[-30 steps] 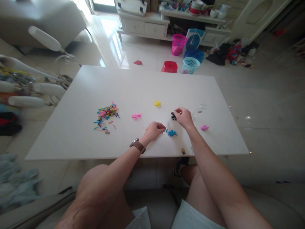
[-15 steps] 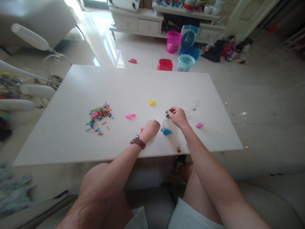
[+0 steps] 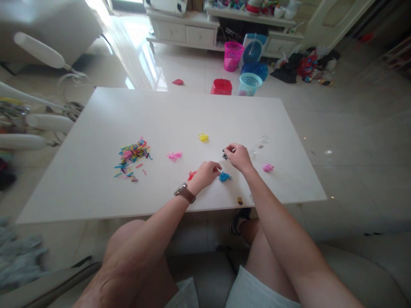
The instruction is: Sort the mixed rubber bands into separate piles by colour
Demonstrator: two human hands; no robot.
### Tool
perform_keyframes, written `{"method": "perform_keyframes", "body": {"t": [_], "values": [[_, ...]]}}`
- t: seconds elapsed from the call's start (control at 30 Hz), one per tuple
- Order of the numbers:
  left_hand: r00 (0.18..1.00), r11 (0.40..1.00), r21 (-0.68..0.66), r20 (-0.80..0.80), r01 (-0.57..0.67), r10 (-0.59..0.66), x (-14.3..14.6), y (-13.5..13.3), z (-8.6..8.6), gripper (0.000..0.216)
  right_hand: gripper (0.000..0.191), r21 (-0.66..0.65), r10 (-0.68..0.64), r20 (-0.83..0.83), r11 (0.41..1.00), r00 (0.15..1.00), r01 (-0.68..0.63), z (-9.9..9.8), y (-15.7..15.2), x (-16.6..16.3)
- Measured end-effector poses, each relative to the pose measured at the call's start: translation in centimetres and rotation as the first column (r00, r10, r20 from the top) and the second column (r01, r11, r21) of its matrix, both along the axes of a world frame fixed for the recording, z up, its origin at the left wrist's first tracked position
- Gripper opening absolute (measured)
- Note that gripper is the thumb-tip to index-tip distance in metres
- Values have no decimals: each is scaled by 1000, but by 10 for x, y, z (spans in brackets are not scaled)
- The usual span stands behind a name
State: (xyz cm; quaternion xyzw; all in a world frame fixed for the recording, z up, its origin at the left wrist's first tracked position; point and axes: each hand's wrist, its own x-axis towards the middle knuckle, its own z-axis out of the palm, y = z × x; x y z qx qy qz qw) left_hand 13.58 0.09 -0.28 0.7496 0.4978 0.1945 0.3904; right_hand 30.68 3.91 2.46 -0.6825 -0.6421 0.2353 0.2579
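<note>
My left hand [image 3: 208, 174], with a brown-strapped watch [image 3: 185, 193] on its wrist, reaches to the near edge of a small blue heap [image 3: 225, 177]. Its fingers are bent but apart, and I make out nothing between them. A red heap [image 3: 192, 175] lies partly hidden behind that hand. The fingertips of my right hand [image 3: 237, 157] are pinched together at a little black heap [image 3: 225, 155], which they partly cover. The heaps look like thin, small bands or strips, too small to make out singly. All of them lie on a white table [image 3: 154, 111].
Leftward is a big mixed-colour heap [image 3: 131, 156]; pink [image 3: 174, 156] and yellow [image 3: 203, 137] heaps lie nearer the middle. To the right are a clear container [image 3: 263, 141] and a pink-purple lump [image 3: 268, 168]. A tiny yellow figure [image 3: 239, 200] lies by the front edge.
My left hand has moved slightly right, up to the blue heap, uncovering more of the red heap. My right hand stays at the black heap, almost unmoved.
</note>
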Motion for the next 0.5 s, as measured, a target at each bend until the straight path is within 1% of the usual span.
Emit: {"method": "perform_keyframes", "body": {"t": [0.07, 0.13, 0.23, 0.33, 0.4, 0.43, 0.5], "values": [[992, 994, -33, 67, -106, 108, -15, 11, 3, 18, 14, -2, -3, -6, 1000, 1000, 3, 0, 0, 0], [960, 967, -87, 126, -240, 250, -37, 24, 6, 16, 14, -11, -13, -9, 1000, 1000, 13, 0, 0, 1], [877, 888, -155, 157, -432, 454, -77, 37, 10, 18, 13, -26, -18, -13, 1000, 1000, 17, 0, 0, 1], [769, 780, -169, 138, -603, 624, -114, 41, 9, 22, 14, -15, -8, -14, 1000, 1000, 8, 1, -1, 1], [716, 728, -152, 131, -669, 685, -133, 39, 7, 25, 14, -10, -11, -10, 1000, 1000, 10, 2, -2, 1], [701, 713, -145, 133, -686, 701, -140, 37, 5, 27, 15, -12, -13, -7, 1000, 1000, 13, 2, -2, 1], [690, 706, -150, 148, -692, 708, -149, 34, 0, 30, 15, -15, -11, 1, 1000, 1000, 11, 2, -2, 2]]}}
